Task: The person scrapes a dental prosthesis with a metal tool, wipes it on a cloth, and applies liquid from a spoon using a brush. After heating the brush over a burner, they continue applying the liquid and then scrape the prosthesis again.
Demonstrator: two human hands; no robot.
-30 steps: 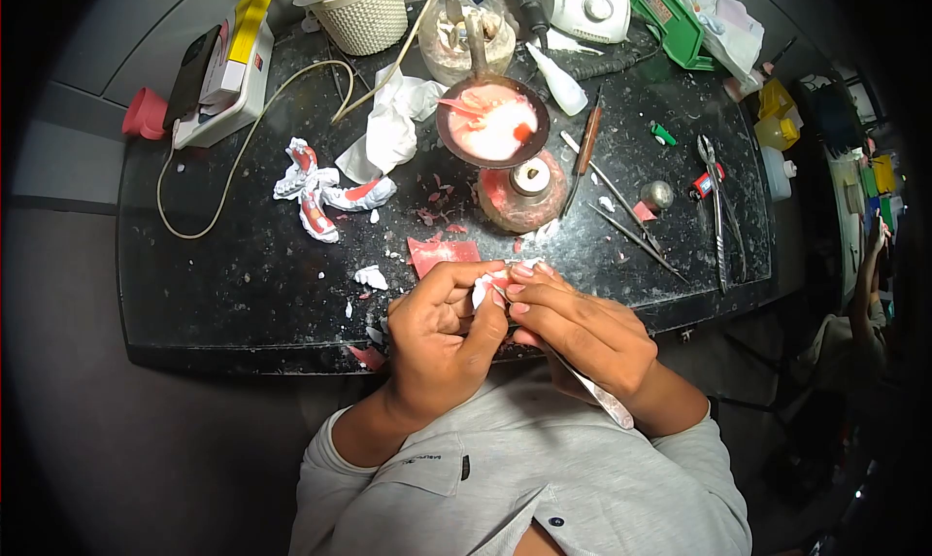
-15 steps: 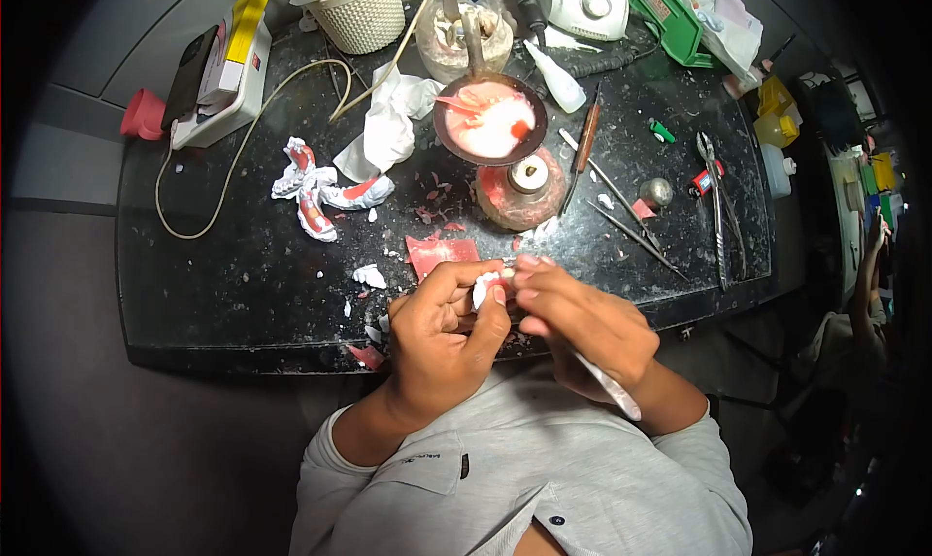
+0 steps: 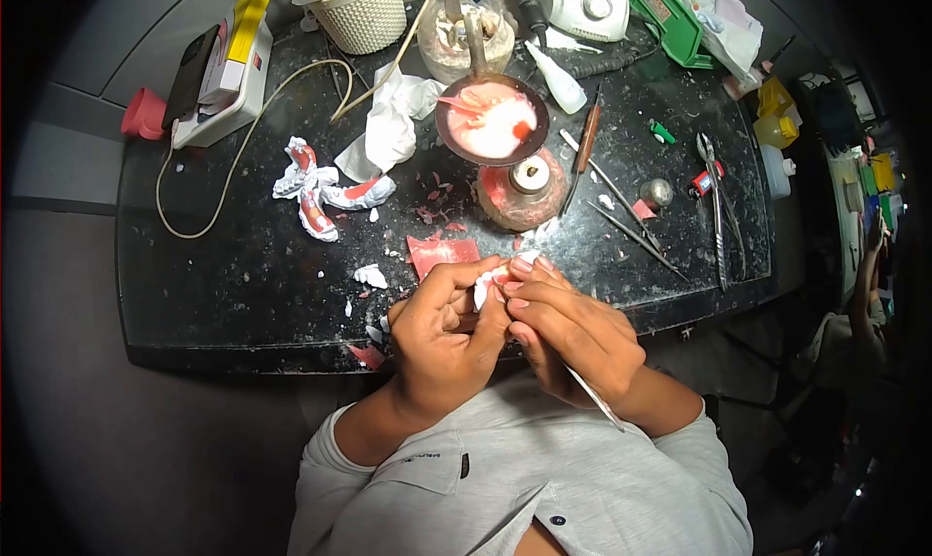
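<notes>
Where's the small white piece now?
Head view: the small white piece is pinched in the left hand at the near table edge, with the right hand holding a thin tool beside it.

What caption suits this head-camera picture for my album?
At a cluttered black bench, the left hand holds a small white-and-pink piece; the right hand, gripping a thin tool, touches it.

Counter (image 3: 243, 265): black speckled stone, polished, dusted with crumbs. Bowl (image 3: 439, 129): dull brown metal, glossy pink wax inside. Left of bowl, tissue (image 3: 388, 129): crumpled white paper, matt. Up-left of bowl, basket (image 3: 369, 17): cream woven plastic. Right of bowl, pliers (image 3: 716, 206): bare shiny metal. Below bowl, sheet (image 3: 439, 255): smooth pink wax; cast (image 3: 483, 286): chalky white plaster; tool (image 3: 592, 401): thin metal; shirt (image 3: 544, 478): grey matt cloth.
</notes>
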